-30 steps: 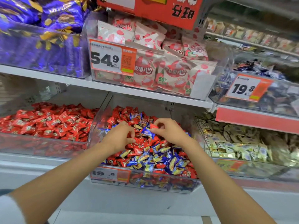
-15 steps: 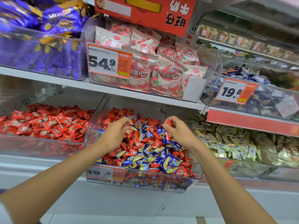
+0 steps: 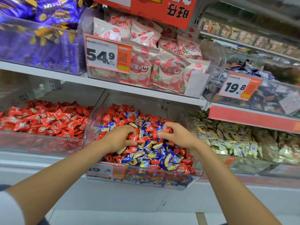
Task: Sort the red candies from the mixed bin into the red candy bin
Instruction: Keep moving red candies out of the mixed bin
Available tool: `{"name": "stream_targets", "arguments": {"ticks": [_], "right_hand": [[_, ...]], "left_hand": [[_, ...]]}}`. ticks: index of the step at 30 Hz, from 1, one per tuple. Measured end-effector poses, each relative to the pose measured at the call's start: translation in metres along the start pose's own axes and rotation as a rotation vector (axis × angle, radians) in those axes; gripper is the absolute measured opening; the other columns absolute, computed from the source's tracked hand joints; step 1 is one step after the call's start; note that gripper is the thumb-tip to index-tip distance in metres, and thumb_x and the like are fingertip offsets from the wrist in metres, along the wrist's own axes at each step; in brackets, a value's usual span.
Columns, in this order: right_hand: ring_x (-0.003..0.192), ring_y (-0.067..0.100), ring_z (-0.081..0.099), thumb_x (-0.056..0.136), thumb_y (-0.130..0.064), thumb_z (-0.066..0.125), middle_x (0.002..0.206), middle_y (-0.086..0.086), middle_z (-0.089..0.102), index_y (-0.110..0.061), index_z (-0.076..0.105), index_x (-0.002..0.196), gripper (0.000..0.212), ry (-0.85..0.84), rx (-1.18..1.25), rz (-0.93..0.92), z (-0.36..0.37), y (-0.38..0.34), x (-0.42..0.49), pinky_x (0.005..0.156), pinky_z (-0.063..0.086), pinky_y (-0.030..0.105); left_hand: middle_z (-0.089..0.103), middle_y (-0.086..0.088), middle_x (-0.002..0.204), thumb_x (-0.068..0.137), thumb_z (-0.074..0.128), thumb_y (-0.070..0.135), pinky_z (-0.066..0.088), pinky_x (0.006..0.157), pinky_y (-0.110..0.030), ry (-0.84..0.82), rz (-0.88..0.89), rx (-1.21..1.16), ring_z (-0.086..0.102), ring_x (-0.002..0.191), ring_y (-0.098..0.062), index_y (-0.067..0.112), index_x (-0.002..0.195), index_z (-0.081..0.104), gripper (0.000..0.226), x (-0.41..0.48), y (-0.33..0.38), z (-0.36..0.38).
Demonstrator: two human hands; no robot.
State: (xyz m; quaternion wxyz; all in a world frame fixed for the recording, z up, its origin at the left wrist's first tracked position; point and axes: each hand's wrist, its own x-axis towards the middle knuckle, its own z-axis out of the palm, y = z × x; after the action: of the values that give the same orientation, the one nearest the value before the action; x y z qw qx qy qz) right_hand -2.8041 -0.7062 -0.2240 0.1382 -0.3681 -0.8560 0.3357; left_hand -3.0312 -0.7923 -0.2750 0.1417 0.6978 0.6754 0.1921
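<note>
On store shelf (image 3: 48, 166), mixed bin (image 3: 146, 103): right hand (image 3: 180, 137) fingers (image 3: 168, 124) pinch red candy (image 3: 168, 131); left hand (image 3: 116, 138) unclear.

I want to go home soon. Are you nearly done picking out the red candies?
Not nearly. The red candy bin already holds a big heap. Right now the right hand pinches one red candy over the mixed bin, and the left hand curls into that bin; whether it holds one is unclear. Lots of red candies still lie among the blue ones.
</note>
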Motion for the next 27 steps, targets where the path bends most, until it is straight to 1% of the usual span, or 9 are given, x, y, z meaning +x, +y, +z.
{"name": "stream_targets", "arguments": {"ticks": [3, 5, 7, 10, 13, 15, 18, 22, 27], "right_hand": [[0.045, 0.007, 0.051, 0.095, -0.011, 0.057, 0.068, 0.004, 0.053, -0.007, 0.049, 0.095, 0.009, 0.068, 0.121, 0.006, -0.005, -0.005, -0.004, 0.046, 0.036, 0.015], [0.045, 0.003, 0.050, 0.098, -0.010, 0.050, 0.070, -0.004, 0.058, -0.011, 0.056, 0.111, 0.014, 0.095, 0.124, -0.002, -0.006, -0.009, -0.003, 0.045, 0.036, 0.013], [0.043, -0.002, 0.047, 0.100, -0.014, 0.049, 0.060, -0.016, 0.055, -0.011, 0.062, 0.107, 0.016, 0.148, 0.084, -0.015, -0.003, -0.010, 0.004, 0.047, 0.034, 0.010], [0.053, -0.001, 0.047, 0.092, -0.037, 0.060, 0.068, -0.012, 0.057, -0.017, 0.066, 0.095, 0.021, 0.172, -0.056, -0.006, 0.005, -0.008, 0.021, 0.058, 0.037, 0.018], [0.072, 0.009, 0.052, 0.078, -0.055, 0.070, 0.085, -0.009, 0.059, -0.020, 0.066, 0.097, 0.041, 0.013, -0.357, 0.075, 0.016, -0.002, 0.033, 0.061, 0.040, 0.028], [0.073, 0.014, 0.054, 0.077, -0.049, 0.074, 0.083, -0.005, 0.060, -0.016, 0.064, 0.088, 0.037, -0.034, -0.322, 0.094, 0.019, 0.002, 0.037, 0.064, 0.042, 0.032], [0.060, 0.017, 0.055, 0.082, -0.035, 0.071, 0.072, 0.008, 0.062, -0.017, 0.057, 0.075, 0.024, 0.038, -0.056, 0.069, 0.010, 0.001, 0.037, 0.061, 0.046, 0.032], [0.046, -0.001, 0.038, 0.085, -0.015, 0.062, 0.068, -0.006, 0.051, -0.013, 0.053, 0.078, 0.012, 0.129, 0.013, 0.021, 0.003, -0.002, 0.032, 0.052, 0.033, 0.017], [0.035, 0.004, 0.028, 0.085, -0.031, 0.071, 0.054, -0.008, 0.038, -0.014, 0.047, 0.072, 0.032, 0.193, 0.085, 0.039, 0.011, 0.001, 0.033, 0.044, 0.027, 0.018]], "left_hand": [[0.056, 0.005, 0.108, 0.085, 0.065, 0.040, 0.047, 0.085, -0.037, 0.130, 0.021, -0.163, 0.053, 0.096, -0.015, 0.026, 0.091, 0.048, 0.023, 0.000, -0.001, -0.002], [0.064, 0.002, 0.098, 0.085, 0.065, 0.040, 0.051, 0.076, -0.047, 0.199, 0.006, -0.240, 0.061, 0.085, -0.024, 0.033, 0.080, 0.041, 0.026, -0.001, -0.003, -0.004], [0.066, -0.007, 0.087, 0.087, 0.063, 0.040, 0.048, 0.058, -0.043, 0.241, -0.008, -0.242, 0.057, 0.061, -0.026, 0.034, 0.082, 0.041, 0.023, 0.000, -0.005, -0.004], [0.065, -0.001, 0.092, 0.093, 0.057, 0.037, 0.036, 0.047, -0.030, 0.222, -0.014, -0.214, 0.041, 0.040, -0.007, 0.035, 0.100, 0.051, 0.010, 0.003, -0.004, -0.005], [0.061, 0.010, 0.113, 0.099, 0.047, 0.030, 0.048, 0.070, -0.031, 0.160, -0.016, -0.217, 0.059, 0.080, 0.006, 0.031, 0.113, 0.058, 0.017, 0.003, 0.003, -0.005], [0.054, 0.010, 0.128, 0.101, 0.043, 0.024, 0.046, 0.091, -0.033, 0.140, -0.024, -0.239, 0.055, 0.110, -0.009, 0.029, 0.117, 0.058, 0.023, 0.004, 0.005, -0.005], [0.051, 0.006, 0.117, 0.102, 0.040, 0.023, 0.041, 0.087, -0.027, 0.096, -0.022, -0.306, 0.054, 0.103, -0.013, 0.028, 0.112, 0.062, 0.025, 0.009, 0.008, -0.006], [0.046, -0.002, 0.104, 0.085, 0.061, 0.050, 0.039, 0.086, -0.026, -0.056, 0.024, -0.278, 0.048, 0.098, -0.015, 0.035, 0.104, 0.064, 0.025, 0.014, 0.013, 0.000], [0.060, 0.003, 0.099, 0.079, 0.067, 0.047, 0.036, 0.086, -0.023, -0.083, 0.082, -0.321, 0.046, 0.096, -0.003, 0.026, 0.091, 0.071, 0.024, 0.017, 0.010, -0.001]]}}
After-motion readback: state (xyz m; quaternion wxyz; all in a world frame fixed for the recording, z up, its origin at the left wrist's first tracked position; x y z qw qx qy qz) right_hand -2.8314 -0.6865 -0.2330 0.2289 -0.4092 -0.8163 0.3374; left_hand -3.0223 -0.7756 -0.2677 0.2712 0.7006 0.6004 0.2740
